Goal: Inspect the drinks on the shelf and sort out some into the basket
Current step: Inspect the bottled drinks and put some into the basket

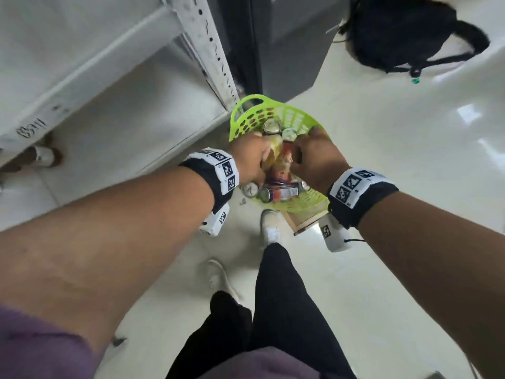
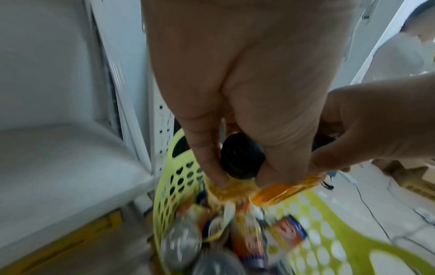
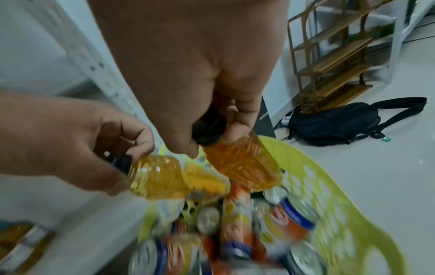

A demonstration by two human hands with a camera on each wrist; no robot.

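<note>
Holding: you have one orange-drink bottle by the neck in each hand, both tipped head-up over the green basket (image 1: 247, 120) at the centre of the head frame
Left hand: your left hand (image 1: 250, 158) pinches the black cap end of the left bottle (image 3: 156, 179); in the left wrist view the fingers (image 2: 213, 161) curl down on either side of the cap (image 2: 242, 158), tips pressed on the bottle's shoulder
Right hand: your right hand (image 1: 317, 157) grips the right bottle (image 3: 242, 166) at its dark cap, thumb and fingers closed around the neck, seen at centre of the right wrist frame
Bottles: the two sit side by side, bodies angled down into the basket and meeting near its middle; whether they touch the cans below, you cannot tell from these blurred frames
Basket: pierced lime plastic with a loop handle, standing on the pale floor (image 1: 382, 187) just beside the corner post of the white shelf (image 1: 109, 86) in the upper left of the head frame
Contents: several cans (image 1: 272, 126) with silver tops and orange and blue labels lie and stand inside, below your hands
Surroundings: a black backpack (image 1: 404, 36) lies in the upper right of the head frame, well apart from the basket; your dark trousers and white shoes fill the lower centre
</note>
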